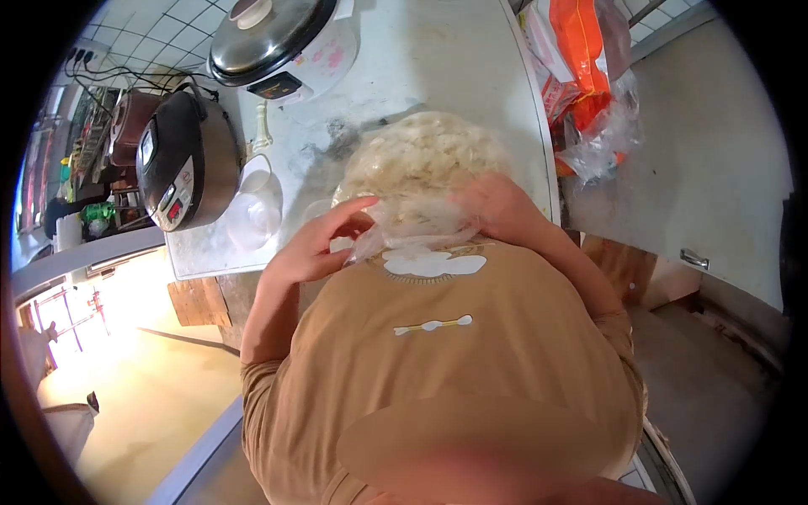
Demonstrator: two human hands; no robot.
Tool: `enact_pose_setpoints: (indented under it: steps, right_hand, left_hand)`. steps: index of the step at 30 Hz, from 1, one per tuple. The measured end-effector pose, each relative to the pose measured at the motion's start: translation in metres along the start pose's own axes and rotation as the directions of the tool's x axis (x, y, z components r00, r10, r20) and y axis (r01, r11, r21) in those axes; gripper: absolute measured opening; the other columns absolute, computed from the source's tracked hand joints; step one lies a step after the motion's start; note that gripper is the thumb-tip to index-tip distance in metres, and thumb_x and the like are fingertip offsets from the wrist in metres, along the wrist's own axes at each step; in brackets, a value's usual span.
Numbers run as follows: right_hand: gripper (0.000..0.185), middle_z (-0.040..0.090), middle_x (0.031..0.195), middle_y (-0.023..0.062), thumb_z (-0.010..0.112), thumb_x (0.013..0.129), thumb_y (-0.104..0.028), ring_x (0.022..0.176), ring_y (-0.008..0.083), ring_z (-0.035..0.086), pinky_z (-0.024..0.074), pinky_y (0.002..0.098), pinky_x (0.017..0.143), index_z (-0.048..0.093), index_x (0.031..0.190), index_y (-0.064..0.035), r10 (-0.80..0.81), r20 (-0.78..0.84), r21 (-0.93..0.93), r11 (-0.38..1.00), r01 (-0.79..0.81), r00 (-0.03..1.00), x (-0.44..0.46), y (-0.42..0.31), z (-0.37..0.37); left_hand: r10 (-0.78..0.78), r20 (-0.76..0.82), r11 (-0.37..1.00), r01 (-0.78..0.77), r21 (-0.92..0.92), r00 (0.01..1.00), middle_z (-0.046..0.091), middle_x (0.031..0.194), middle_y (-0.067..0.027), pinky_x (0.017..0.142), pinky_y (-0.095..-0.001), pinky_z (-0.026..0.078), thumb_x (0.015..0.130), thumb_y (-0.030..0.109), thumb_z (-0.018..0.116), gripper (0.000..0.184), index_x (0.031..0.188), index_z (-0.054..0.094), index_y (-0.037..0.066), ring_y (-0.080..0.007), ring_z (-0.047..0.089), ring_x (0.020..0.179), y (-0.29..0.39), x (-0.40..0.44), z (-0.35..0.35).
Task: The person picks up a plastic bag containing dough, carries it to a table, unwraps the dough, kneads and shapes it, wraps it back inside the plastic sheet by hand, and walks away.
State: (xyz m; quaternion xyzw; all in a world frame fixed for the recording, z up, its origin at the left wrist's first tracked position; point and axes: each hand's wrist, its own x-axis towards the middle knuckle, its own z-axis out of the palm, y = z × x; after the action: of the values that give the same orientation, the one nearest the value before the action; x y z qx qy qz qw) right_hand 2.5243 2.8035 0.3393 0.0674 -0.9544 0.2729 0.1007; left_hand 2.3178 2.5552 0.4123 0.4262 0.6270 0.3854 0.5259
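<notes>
A clear plastic bag [425, 164] full of pale, lumpy pieces lies on the white table against my front; I cannot make out what the pieces are. Its loose, crumpled film is gathered on the side nearest me. My left hand [324, 242] is at the left of that film, with curled fingers and thumb holding its edge. On the other side, my right hand [509, 210] is closed on the film, its fingertips partly hidden and a little blurred.
A white rice cooker [316, 63] stands at the back of the table [446, 50], and a dark cooker [189, 160] at the left. Beside that is a clear plastic container [252, 215]. An orange and white bag [581, 67] hangs past the right edge, near a pale door [690, 168].
</notes>
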Motion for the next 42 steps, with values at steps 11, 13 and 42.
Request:
enact_pose_setpoints:
  steps: [11, 13, 42]
  right_hand:
    - [0.019, 0.063, 0.086, 0.0084, 0.051, 0.084, -0.014, 0.074, 0.016, 0.061, 0.048, 0.0289, 0.065, 0.061, 0.096, -0.0024, 0.451, -0.345, 0.412, 0.861, -0.3, 0.823, 0.026, -0.012, -0.064]
    - [0.021, 0.063, 0.087, 0.0053, 0.051, 0.084, -0.009, 0.08, 0.0124, 0.059, 0.0477, 0.0251, 0.07, 0.061, 0.099, 0.0005, 0.62, -0.385, 0.586, 0.736, -0.337, 0.684, 0.057, -0.019, -0.094]
    - [0.052, 0.057, 0.107, 0.0114, 0.058, 0.088, -0.034, 0.086, 0.0197, 0.059, 0.0475, 0.0312, 0.078, 0.045, 0.126, -0.0017, 0.62, -0.034, 0.464, 0.704, -0.537, 0.784, -0.052, 0.081, -0.008]
  left_hand:
    - [-0.037, -0.262, 0.606, -0.187, -0.774, 0.964, 0.046, 0.063, 0.0003, 0.046, -0.0208, 0.033, 0.094, 0.026, 0.038, 0.028, 0.081, 0.055, 0.008, -0.0073, 0.04, 0.051, -0.019, 0.038, 0.0]
    - [-0.118, -0.427, 0.51, -0.314, -0.801, 0.896, 0.039, 0.059, 0.0018, 0.041, -0.0211, 0.028, 0.094, 0.021, 0.036, 0.028, 0.075, 0.051, 0.008, -0.0072, 0.031, 0.045, 0.047, 0.058, -0.019]
    - [-0.368, -0.589, 0.92, 0.189, -0.343, 0.72, 0.053, 0.095, -0.0046, 0.05, -0.0206, 0.034, 0.085, 0.01, 0.051, 0.039, 0.123, 0.047, 0.001, -0.0078, 0.041, 0.058, -0.052, 0.044, -0.036]
